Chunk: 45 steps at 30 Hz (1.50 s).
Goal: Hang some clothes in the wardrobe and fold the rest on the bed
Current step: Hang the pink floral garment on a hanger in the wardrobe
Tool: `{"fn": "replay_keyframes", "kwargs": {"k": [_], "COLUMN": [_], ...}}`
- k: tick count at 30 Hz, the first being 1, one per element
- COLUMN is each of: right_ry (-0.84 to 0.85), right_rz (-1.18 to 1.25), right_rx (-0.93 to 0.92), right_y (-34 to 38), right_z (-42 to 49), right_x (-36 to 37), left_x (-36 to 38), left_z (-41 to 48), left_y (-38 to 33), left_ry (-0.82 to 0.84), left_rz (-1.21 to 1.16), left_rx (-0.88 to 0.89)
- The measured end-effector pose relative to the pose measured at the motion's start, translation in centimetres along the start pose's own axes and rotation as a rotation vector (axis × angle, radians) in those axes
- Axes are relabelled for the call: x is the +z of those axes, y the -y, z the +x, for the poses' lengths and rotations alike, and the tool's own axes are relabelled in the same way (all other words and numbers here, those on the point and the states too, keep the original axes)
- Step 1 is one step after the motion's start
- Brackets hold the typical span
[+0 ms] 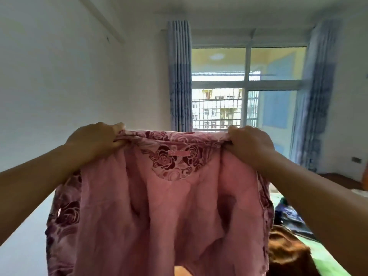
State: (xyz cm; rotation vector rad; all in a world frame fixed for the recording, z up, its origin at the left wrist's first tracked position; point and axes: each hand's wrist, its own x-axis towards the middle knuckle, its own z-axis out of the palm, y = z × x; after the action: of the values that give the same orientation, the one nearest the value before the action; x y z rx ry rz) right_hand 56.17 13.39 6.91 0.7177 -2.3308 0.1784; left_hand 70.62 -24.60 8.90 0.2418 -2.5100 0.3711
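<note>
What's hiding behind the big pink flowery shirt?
The pink shirt covers most of what is behind it. Past its right edge peek a brown cloth, dark blue clothes and the green bed sheet. Anything straight behind it cannot be seen.

The garment (159, 216) is seen to be of soft cloth. Its inner lining is matt, plain pink and faintly creased, while the outer fabric is patterned with roses in a slightly plush, velvety finish. A smooth woven label (177, 153) is sewn in. The curtains (180, 76) are made of matt pleated cloth. The window frame (247, 76) is rendered smooth and white, possibly painted metal. The brown cloth (286, 250) is seen as fuzzy.
</note>
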Motion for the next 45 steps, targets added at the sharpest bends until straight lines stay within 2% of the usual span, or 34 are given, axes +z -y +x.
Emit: {"fn": "replay_keyframes", "kwargs": {"k": [6,11,14,18,21,23,28,33,37,40,45], "right_ry": [0.118,0.107,0.127,0.139,0.132,0.110,0.072,-0.044,-0.216,-0.282,-0.462], "right_rz": [-0.163,-0.248,-0.249,-0.284,-0.327,-0.377,-0.496,-0.608,-0.711,-0.779,-0.874], "right_rx": [0.280,0.483,0.601,0.845,1.009,1.106,1.346,1.588,1.725,1.809,1.901], "right_y": [-15.8,-26.5,-31.4,-36.3,-38.8,-39.4,-38.2,-34.5,-30.3,-27.4,-24.4], "right_z": [-10.0,-18.5,-23.3,-29.8,-34.8,-38.2,-45.9,-52.7,-56.8,-59.0,-62.6], "right_x": [-2.2,-3.9,-5.7,-8.9,-11.6,-13.6,-18.3,-23.0,-26.7,-29.4,-33.6], "left_x": [3.9,6.2,6.9,7.3,7.1,6.5,4.3,-0.4,-5.5,-9.8,-16.3], "left_z": [4.3,7.3,8.8,10.4,10.7,10.3,6.5,0.5,-4.6,-8.8,-15.6], "left_y": [-17.5,-32.0,-40.8,-52.8,-62.1,-68.0,-80.8,-90.4,-95.3,-97.8,-100.3], "left_ry": [0.006,-0.038,-0.044,-0.010,0.078,0.120,0.079,0.117,0.175,0.196,0.182], "left_rz": [-0.169,-0.301,-0.378,-0.617,-0.796,-0.879,-0.971,-1.091,-1.171,-1.228,-1.288], "left_rx": [0.165,0.343,0.416,0.556,0.669,0.782,1.028,1.288,1.459,1.578,1.633]}}
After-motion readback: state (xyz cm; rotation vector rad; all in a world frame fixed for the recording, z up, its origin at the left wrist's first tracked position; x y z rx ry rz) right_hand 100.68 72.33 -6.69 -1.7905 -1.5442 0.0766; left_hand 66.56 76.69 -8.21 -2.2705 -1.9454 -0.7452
